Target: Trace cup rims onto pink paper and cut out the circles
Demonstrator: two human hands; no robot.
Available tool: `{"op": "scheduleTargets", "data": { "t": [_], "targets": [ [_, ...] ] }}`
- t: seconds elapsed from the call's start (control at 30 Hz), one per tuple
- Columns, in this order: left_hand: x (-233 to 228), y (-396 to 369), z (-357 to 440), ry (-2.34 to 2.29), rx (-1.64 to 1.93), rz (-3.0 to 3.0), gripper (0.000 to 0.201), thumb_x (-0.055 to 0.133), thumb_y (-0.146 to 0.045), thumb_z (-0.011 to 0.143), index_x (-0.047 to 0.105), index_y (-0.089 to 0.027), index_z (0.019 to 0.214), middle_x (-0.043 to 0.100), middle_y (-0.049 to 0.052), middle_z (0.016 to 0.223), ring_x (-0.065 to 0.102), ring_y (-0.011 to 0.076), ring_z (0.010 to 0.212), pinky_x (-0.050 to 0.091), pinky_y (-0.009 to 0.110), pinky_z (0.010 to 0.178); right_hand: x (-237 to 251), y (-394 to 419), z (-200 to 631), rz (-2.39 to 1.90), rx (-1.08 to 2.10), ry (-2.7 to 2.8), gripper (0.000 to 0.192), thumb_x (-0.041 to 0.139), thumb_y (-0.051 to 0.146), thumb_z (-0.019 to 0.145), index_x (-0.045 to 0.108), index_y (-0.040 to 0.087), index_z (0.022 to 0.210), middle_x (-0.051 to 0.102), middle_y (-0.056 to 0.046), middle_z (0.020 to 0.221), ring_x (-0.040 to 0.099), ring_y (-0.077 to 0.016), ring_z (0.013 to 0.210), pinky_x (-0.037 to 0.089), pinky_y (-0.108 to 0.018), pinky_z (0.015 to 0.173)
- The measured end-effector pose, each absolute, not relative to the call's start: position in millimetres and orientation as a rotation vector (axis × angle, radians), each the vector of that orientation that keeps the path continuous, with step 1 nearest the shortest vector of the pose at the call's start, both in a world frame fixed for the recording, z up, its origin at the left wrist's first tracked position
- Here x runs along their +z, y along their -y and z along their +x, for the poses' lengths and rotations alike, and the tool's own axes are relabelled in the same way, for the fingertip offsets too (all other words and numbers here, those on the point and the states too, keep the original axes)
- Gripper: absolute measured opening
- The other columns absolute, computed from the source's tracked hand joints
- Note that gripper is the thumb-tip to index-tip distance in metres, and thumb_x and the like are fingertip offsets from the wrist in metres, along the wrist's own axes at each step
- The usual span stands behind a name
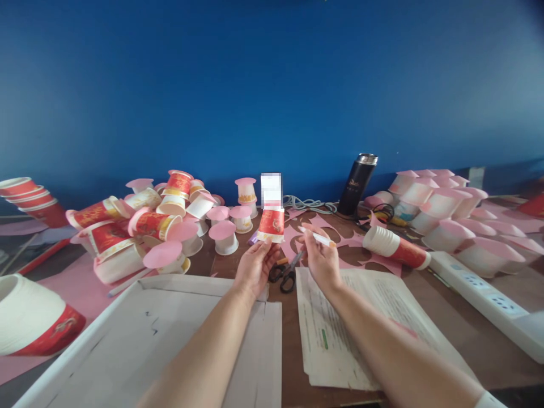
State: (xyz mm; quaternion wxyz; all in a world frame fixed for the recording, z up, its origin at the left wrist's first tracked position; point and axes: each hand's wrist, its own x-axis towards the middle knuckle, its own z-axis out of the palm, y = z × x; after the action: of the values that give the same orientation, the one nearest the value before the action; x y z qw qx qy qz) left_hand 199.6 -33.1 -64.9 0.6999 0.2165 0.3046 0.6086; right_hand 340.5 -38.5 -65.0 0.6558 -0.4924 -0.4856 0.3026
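Left hand [257, 263]: thumb and fingers pinch the lower edge of a red-and-white paper cup [271, 225], seemingly to leave its red side uncovered.
Cup's place: at the clock's centre, held upright; a pixelated patch hides what is above it.
Right hand [322, 260]: fingertips pinch a slim white stick with an orange end [319, 237], slanting from 10 to 4 o'clock, perhaps for fine control.
Black-handled scissors [289, 270]: at 6 o'clock, between the hands.
Pink-topped white paper cups [440, 205]: at 3 o'clock, packed close, probably to save space.
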Motion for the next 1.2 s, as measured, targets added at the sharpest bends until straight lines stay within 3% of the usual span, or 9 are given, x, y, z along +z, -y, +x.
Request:
{"op": "scheduleTargets", "data": {
  "t": [0.1,0.17,0.7,1.2],
  "targets": [
    [-64.6,32.7,197.0,-0.667,1.373,0.478,0.004,0.068,-0.014,0.077,0.066,-0.010,0.080,0.066,0.005,0.078,0.065,0.0097,0.073,0.054,0.018,0.067,-57.3,50.7,340.1,-1.033,0.304,1.425,0.023,0.052,0.034,0.089,0.066,0.024,0.104,0.069,-0.006,0.099,0.063,-0.0185,0.085,0.052,-0.037,0.079],
    [-64.7,33.3,197.0,-0.645,1.370,0.489,0.004,0.069,-0.013,0.076,0.066,-0.010,0.076,0.065,0.004,0.076,0.064,0.0090,0.072,0.053,0.017,0.068,-54.6,57.0,338.0,-0.994,0.194,1.569,0.020,0.052,0.030,0.089,0.067,0.025,0.103,0.069,-0.005,0.101,0.062,-0.0201,0.092,0.050,-0.039,0.086],
    [-66.3,33.0,199.3,-0.656,1.333,0.627,0.013,0.075,-0.019,0.070,0.067,-0.010,0.075,0.066,0.004,0.076,0.062,0.0088,0.070,0.051,0.018,0.070,-56.2,55.6,335.9,-0.960,0.255,1.686,0.021,0.054,0.027,0.089,0.067,0.027,0.105,0.071,-0.003,0.101,0.065,-0.0200,0.092,0.051,-0.037,0.086],
    [-64.8,32.9,198.3,-0.705,1.341,0.582,0.010,0.071,-0.018,0.074,0.066,-0.010,0.079,0.066,0.005,0.075,0.064,0.0104,0.072,0.051,0.019,0.067,-57.3,55.2,335.8,-1.069,0.044,1.688,0.018,0.050,0.028,0.091,0.065,0.023,0.100,0.070,-0.005,0.097,0.063,-0.0215,0.093,0.048,-0.038,0.086]
  ]
}}
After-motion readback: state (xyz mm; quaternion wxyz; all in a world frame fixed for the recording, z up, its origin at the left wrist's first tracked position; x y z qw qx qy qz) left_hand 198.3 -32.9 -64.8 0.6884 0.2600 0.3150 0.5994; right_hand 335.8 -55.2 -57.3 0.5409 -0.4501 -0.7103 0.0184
